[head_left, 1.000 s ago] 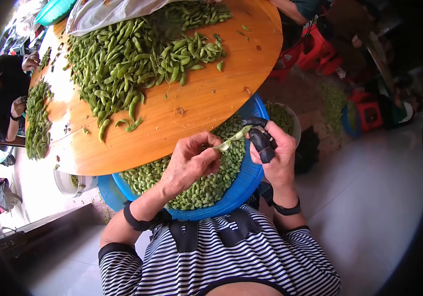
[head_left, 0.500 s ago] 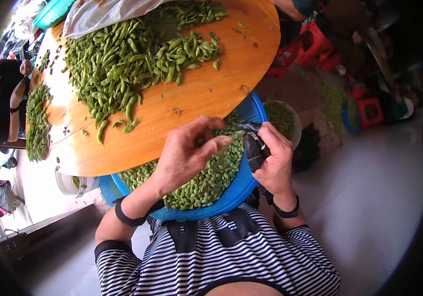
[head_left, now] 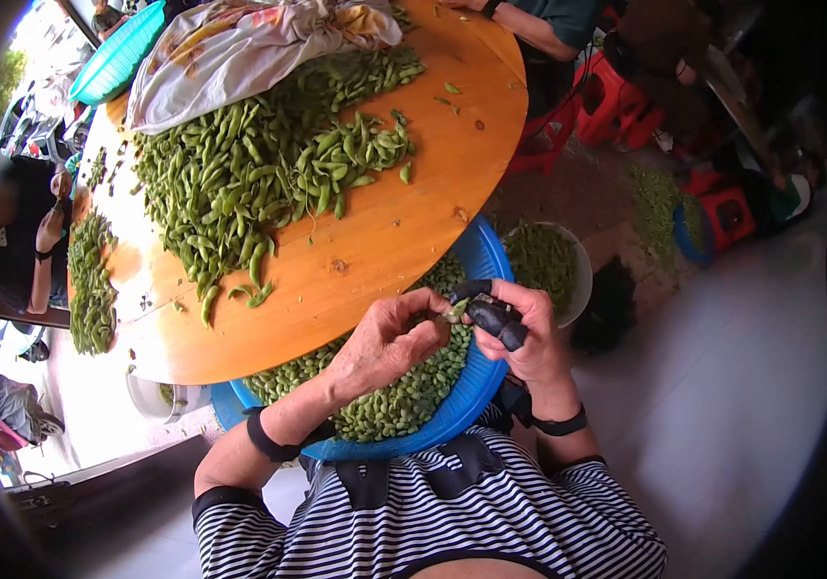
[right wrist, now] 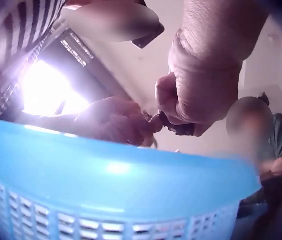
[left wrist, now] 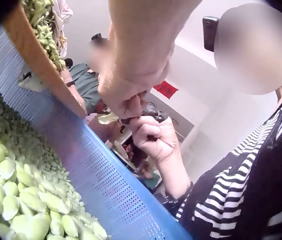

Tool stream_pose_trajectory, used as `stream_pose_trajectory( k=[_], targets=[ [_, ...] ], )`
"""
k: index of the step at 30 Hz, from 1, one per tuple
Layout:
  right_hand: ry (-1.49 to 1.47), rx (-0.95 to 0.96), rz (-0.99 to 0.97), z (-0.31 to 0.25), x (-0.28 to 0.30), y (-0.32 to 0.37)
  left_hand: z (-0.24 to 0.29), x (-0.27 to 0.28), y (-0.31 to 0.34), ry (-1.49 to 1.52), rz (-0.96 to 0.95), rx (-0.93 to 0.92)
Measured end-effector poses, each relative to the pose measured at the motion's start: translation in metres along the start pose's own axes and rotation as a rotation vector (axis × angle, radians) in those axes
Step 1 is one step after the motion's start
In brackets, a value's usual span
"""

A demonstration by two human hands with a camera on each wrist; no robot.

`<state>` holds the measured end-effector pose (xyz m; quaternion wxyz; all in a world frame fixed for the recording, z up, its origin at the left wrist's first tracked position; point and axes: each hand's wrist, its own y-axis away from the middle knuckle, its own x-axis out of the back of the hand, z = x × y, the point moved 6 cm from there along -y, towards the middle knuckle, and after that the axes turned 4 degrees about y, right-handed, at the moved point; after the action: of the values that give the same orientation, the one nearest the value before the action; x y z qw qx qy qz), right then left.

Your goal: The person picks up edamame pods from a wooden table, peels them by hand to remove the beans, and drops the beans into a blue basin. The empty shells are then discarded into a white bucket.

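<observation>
Over a blue basket (head_left: 492, 275) of shelled green beans (head_left: 394, 403), both hands meet at a small green bean pod (head_left: 456, 312). My left hand (head_left: 386, 343) pinches its left end between thumb and fingers. The right hand (head_left: 526, 340), with black coverings (head_left: 498, 323) on thumb and forefinger, pinches the other end. In the left wrist view, the left hand (left wrist: 131, 87) comes down from above to meet the right hand (left wrist: 151, 137). The basket wall (right wrist: 116, 175) fills the lower right wrist view, with the right hand (right wrist: 201, 95) beyond it.
A wooden table (head_left: 355, 289) overhangs the basket, bearing a heap of pods (head_left: 230, 183) partly under a pale cloth (head_left: 240, 58). Another person (head_left: 18, 222) sits at the left by a smaller pod pile (head_left: 92, 289). A white bucket (head_left: 579, 280) stands at right.
The left hand came away from the right with parted fingers, then returned to pinch a pod there. The head view has shifted, so the table sits lower and more cloth shows.
</observation>
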<state>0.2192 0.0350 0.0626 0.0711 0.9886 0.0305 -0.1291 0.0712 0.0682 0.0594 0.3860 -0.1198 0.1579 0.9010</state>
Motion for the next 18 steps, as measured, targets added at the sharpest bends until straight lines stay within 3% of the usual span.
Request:
stream_pose_trajectory(
  k=[2, 5, 7, 8, 11, 14, 15, 18],
  targets=[
    [-0.037, 0.003, -0.027, -0.004, 0.011, 0.002, 0.003, -0.001, 0.001, -0.01, -0.041, 0.008],
    [0.213, 0.106, 0.161, -0.027, 0.051, 0.01, 0.011, 0.003, -0.001, 0.07, -0.014, -0.043],
    [0.715, 0.182, 0.377, -0.046, 0.081, 0.014, 0.027, -0.004, -0.004, -0.767, -0.1, -0.437],
    [1.055, 0.225, 0.486, -0.055, 0.092, 0.015, 0.027, -0.002, -0.008, -0.768, -0.099, -0.435],
    [1.22, 0.173, 0.573, -0.06, 0.112, 0.02, 0.037, -0.001, -0.022, -1.031, -0.143, -0.576],
    [1.181, 0.125, 0.636, -0.057, 0.122, 0.022, 0.066, 0.047, -0.064, -1.136, 0.333, -0.472],
    [1.135, 0.126, 0.669, -0.055, 0.125, 0.021, 0.07, 0.057, -0.073, -1.161, 0.448, -0.65],
    [1.083, 0.242, 0.637, -0.047, 0.121, 0.015, 0.066, 0.078, -0.103, -1.276, 0.497, -0.519]
  ],
)
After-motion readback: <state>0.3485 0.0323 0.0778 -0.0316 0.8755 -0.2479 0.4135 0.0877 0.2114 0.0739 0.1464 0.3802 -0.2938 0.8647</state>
